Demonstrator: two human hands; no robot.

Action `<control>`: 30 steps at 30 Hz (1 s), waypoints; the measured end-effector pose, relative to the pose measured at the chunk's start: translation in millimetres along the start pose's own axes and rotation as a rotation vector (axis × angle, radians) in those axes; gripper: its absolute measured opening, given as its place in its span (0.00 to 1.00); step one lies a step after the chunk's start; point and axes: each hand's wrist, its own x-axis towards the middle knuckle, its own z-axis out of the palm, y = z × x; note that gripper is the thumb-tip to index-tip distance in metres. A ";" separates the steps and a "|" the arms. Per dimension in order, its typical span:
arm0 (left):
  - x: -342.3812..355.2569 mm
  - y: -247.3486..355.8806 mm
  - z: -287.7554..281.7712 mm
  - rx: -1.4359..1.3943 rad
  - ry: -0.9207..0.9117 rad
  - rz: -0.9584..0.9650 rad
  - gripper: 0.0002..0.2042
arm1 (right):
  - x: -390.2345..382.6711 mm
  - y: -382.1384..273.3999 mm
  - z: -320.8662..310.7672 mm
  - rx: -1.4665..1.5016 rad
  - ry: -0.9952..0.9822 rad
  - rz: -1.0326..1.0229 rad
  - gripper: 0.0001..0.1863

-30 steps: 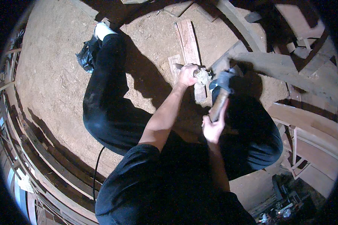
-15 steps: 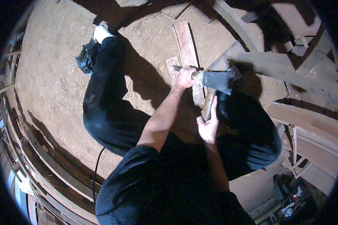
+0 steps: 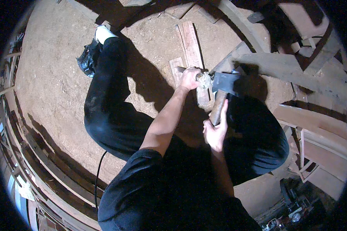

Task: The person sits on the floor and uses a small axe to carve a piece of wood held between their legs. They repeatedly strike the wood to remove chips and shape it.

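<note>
Lying near axe (image 3: 222, 90) and left hand (image 3: 189, 79): reddish plank (image 3: 190, 42), grey timber (image 3: 273, 64).

Axe (image 3: 224, 85) in right grip (image 3: 216, 134)

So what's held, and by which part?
Right hand: dark metal-headed axe, by its brown wooden handle. Left hand: rod with pale, frayed end, around its middle.

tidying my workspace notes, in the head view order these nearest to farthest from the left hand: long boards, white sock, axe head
1. Axe head, right of the left hand.
2. White sock, upper left.
3. Long boards, lower left.
</note>
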 end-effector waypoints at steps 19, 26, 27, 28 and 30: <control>19.5 20.2 2.3 -0.096 0.015 0.054 0.14 | -1.0 15.1 -33.3 0.107 -0.045 0.051 0.53; 19.4 13.0 22.0 -0.113 -0.047 0.185 0.13 | 0.4 21.0 -33.6 0.192 -0.055 0.025 0.52; 15.8 17.1 23.1 -0.073 -0.113 0.143 0.13 | -2.7 18.3 -35.0 0.177 -0.048 0.053 0.52; 14.3 18.8 25.9 -0.065 -0.110 0.143 0.13 | -4.2 16.5 -37.5 0.144 -0.049 0.048 0.52; 15.4 21.6 26.8 -0.044 -0.102 0.145 0.13 | -5.1 11.4 -39.9 0.082 -0.054 0.036 0.52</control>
